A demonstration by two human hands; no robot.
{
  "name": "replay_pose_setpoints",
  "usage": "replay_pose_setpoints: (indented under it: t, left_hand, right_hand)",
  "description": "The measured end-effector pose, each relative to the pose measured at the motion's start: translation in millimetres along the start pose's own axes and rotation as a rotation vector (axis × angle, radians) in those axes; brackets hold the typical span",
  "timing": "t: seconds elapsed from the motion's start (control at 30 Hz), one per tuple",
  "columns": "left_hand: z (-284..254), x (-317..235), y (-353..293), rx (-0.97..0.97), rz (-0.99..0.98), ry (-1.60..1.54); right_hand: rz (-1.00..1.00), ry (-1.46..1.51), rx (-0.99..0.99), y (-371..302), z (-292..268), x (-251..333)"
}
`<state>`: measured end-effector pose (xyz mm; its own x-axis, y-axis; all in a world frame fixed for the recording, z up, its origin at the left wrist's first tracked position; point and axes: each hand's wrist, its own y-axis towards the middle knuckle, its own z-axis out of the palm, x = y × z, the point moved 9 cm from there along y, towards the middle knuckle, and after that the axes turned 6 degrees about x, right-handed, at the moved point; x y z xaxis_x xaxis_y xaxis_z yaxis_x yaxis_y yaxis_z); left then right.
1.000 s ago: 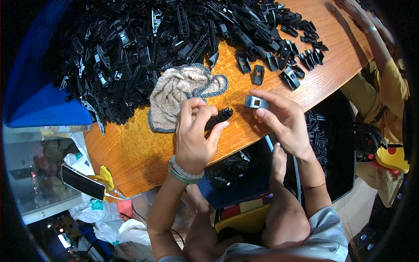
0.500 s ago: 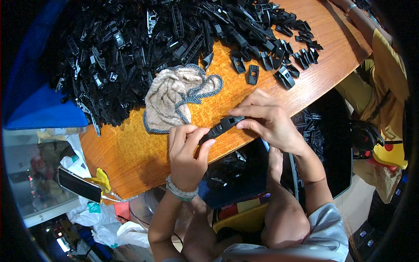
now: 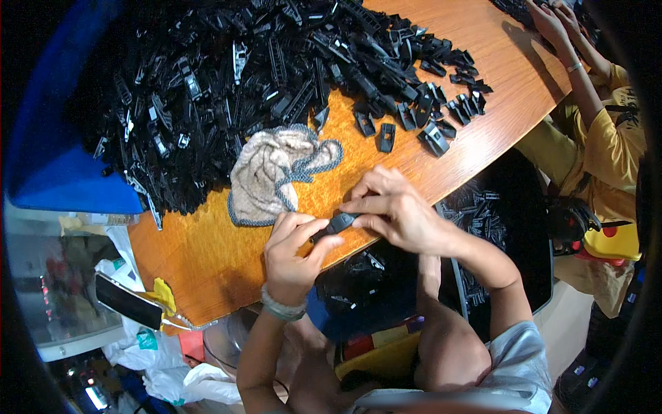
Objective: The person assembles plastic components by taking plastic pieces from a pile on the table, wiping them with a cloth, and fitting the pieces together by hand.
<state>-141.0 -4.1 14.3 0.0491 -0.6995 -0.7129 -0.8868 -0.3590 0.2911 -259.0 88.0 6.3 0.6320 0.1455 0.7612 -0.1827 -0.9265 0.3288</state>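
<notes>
Between my two hands is a small black plastic piece (image 3: 340, 222), held over the table's near edge. My left hand (image 3: 293, 250) pinches its left end between thumb and fingers. At the other end, my right hand (image 3: 400, 215) grips it with thumb and fingertips, which hide part of it. Just beyond my hands lies a crumpled beige cloth (image 3: 258, 176) with a blue-grey edging. Past the cloth spreads a big heap of black plastic parts (image 3: 227, 90). Several loose black pieces (image 3: 387, 137) lie at the heap's right side.
The wooden table (image 3: 207, 276) slants across the view. Below its near edge stands a dark bin (image 3: 476, 276) with black parts in it. A phone (image 3: 129, 301) leans by the left corner, near white plastic bags (image 3: 162, 366). A co-worker's arm (image 3: 579, 76) reaches in at upper right.
My hands have drawn closer together, and less of the black piece shows between them. The whole view has shifted a little, and the co-worker's hands have come into sight at upper right.
</notes>
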Motion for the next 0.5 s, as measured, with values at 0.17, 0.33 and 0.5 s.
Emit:
replay_pose_setpoints:
  t: [0.17, 0.33, 0.5]
  left_hand:
    - [-38, 9, 23, -0.078, -0.027, -0.002]
    - [-32, 3, 89, -0.183, 0.120, 0.320]
    - [-8, -4, 135, -0.200, 0.198, 0.871]
  right_hand:
    - [-0.106, 0.031, -0.017, 2, -13, 16]
    - [0.073, -0.609, -0.317, 39, -63, -14]
    - [0.090, -0.812, -0.286, 49, -48, -28]
